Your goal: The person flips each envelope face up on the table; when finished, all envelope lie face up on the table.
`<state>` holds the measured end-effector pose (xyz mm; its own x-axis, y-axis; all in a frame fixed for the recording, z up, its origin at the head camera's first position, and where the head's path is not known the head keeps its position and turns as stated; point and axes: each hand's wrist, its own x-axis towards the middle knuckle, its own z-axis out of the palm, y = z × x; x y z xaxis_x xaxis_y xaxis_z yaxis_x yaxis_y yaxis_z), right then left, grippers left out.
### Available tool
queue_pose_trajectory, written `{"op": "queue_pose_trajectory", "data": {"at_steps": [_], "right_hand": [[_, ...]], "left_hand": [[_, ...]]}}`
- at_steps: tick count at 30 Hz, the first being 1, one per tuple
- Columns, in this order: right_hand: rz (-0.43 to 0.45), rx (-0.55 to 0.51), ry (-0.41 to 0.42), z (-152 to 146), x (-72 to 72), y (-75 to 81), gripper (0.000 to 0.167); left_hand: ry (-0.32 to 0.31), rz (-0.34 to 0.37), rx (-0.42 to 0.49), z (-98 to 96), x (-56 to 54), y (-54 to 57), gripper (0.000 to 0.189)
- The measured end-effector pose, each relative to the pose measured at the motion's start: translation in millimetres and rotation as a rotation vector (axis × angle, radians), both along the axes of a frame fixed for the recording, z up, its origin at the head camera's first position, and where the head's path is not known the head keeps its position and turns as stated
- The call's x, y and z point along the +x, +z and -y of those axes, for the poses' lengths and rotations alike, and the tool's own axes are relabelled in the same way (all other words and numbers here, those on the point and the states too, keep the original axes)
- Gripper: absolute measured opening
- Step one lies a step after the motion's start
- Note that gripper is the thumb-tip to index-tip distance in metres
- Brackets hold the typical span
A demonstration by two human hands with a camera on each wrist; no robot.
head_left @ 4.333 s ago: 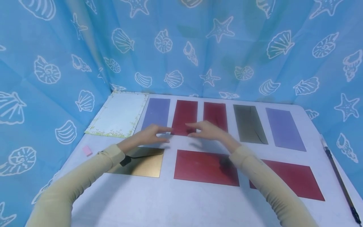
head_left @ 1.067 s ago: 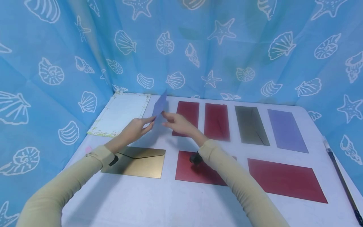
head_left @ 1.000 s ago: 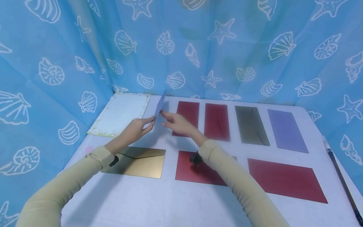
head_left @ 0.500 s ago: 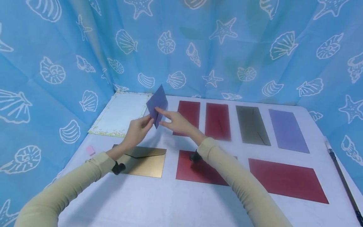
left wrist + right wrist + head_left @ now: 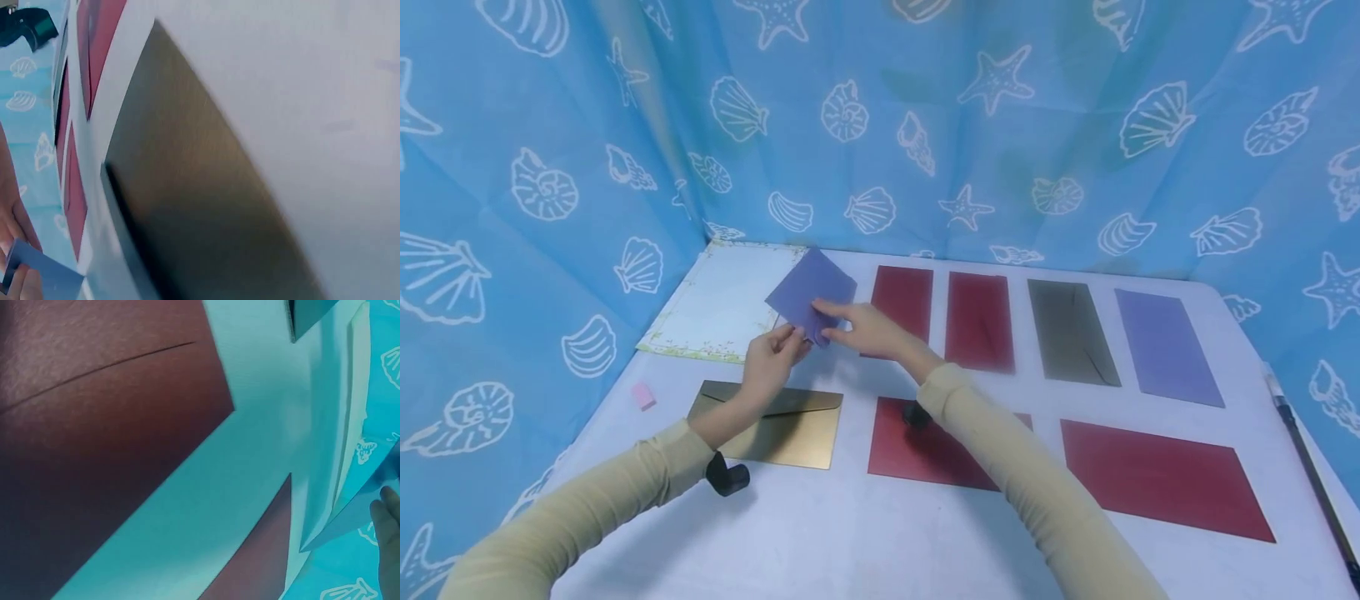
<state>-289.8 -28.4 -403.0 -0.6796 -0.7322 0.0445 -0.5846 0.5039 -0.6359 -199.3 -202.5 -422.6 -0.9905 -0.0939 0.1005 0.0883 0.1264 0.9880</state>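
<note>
A purple envelope (image 5: 808, 279) is raised off the table at the back left, its corner turned upward. My left hand (image 5: 766, 362) pinches its lower corner between thumb and fingers. From the right, my right hand (image 5: 876, 332) lays its index finger on the envelope's face and has its thumb at the lower edge, where the paper bends. The left wrist view catches the envelope (image 5: 53, 278) low at the left, fingertips (image 5: 30, 286) at its edge. In the right wrist view, fingers (image 5: 382, 515) overlap the envelope (image 5: 344, 519) at the right side.
Under my left forearm lies a gold envelope (image 5: 801, 433). Red envelopes (image 5: 1165, 471) lie in front and at the back, with a grey-brown one (image 5: 1071, 333) and another purple one (image 5: 1168, 346). A bordered sheet (image 5: 722, 292), pink eraser (image 5: 643, 396) and brush (image 5: 1311, 467) flank them.
Both hands have come from hovering apart to holding the purple envelope, lifted from the table. It has turned from edge-on to face-on, and my left hand has shifted down toward its lower corner.
</note>
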Motion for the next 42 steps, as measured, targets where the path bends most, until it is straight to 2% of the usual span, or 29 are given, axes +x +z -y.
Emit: {"op": "queue_pose_trajectory", "data": {"at_steps": [4,9,19,26,34,39,42], "right_hand": [[-0.052,0.059,0.005,0,-4.5,-7.4,0.056],[-0.068,0.122,-0.005,-1,-7.2,-12.3,0.055],[-0.113,0.261,0.008,1,-8.2,-16.5,0.054],[-0.071,0.332,-0.022,5,-10.2,-17.0,0.056],[-0.027,0.39,-0.029,8,-11.8,-18.6,0.061],[-0.025,0.393,-0.02,7,-13.6,-22.4,0.062],[-0.029,0.344,-0.012,3,-15.9,-25.9,0.061]], "left_hand": [[0.017,0.125,0.071,-4.0,3.4,-3.8,0.04],[0.047,0.266,0.175,-8.5,4.9,-7.1,0.044],[0.03,0.479,0.421,-10.8,6.6,-8.8,0.04],[0.012,0.533,0.47,-9.3,6.8,-5.6,0.04],[0.015,0.557,0.511,-6.8,9.1,-5.4,0.041],[0.017,0.583,0.505,-4.8,10.3,-6.6,0.041],[-0.008,0.569,0.473,-2.3,11.4,-5.8,0.041]]}}
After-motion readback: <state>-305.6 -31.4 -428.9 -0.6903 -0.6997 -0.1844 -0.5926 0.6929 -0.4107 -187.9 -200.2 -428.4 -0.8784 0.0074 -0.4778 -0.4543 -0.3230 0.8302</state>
